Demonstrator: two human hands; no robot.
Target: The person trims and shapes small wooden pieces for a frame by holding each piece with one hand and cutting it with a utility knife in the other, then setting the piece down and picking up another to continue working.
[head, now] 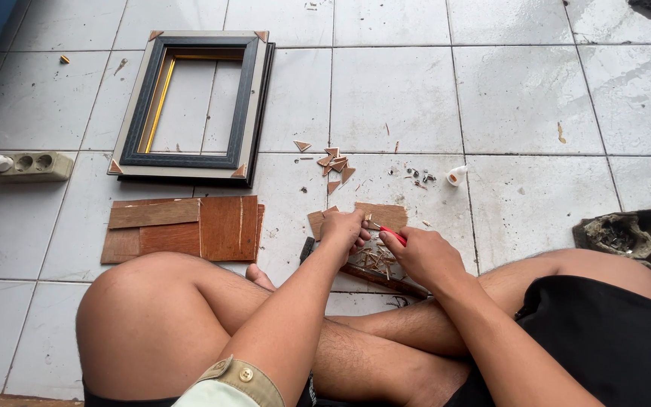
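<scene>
We see one dark rectangular picture frame with gilt inner edge [194, 102], one stack of brown wooden boards [182, 227], one beige socket strip [30, 166] and a scatter of small triangular wood offcuts [334, 163] on the white tiled floor [521, 105]. Our left hand [343, 228] pins a thin brown wooden piece [382, 215] to the floor before our crossed legs. Our right hand [425, 256] has its grip closed around a red-handled cutter [393, 234] touching that piece.

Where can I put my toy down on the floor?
Bare tiles lie right of the small white bottle, and along the top beyond the picture frame. It is crowded around the hands: wood triangles, offcuts and the plywood stack.
</scene>
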